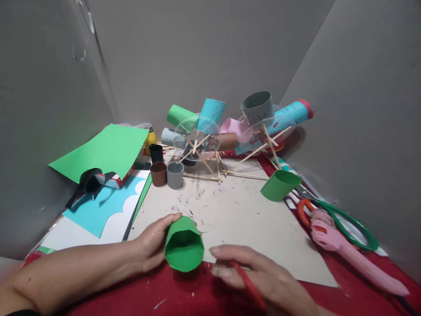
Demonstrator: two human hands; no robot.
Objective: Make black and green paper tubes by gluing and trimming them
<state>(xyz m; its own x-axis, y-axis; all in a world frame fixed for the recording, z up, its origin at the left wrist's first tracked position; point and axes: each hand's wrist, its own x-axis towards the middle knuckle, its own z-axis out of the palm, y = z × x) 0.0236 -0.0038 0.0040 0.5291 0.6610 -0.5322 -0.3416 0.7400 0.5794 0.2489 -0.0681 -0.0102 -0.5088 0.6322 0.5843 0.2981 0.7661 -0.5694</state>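
Observation:
A green paper cup is tilted with its open end facing me, near the board's front edge. My left hand is wrapped round its left side, the thumb on top. Just right of the cup is my right hand, its fingers closed round a slim red tool whose tip is hidden. The two hands are apart. A second green paper tube leans at the right of the pale board. Brown, grey and black small cups stand behind my left hand.
Stick frames with clear discs and coloured tubes stand at the back. Scissors and a pink glue gun lie right. Green, blue and white paper sheets are at left. Grey walls rise around the red tabletop.

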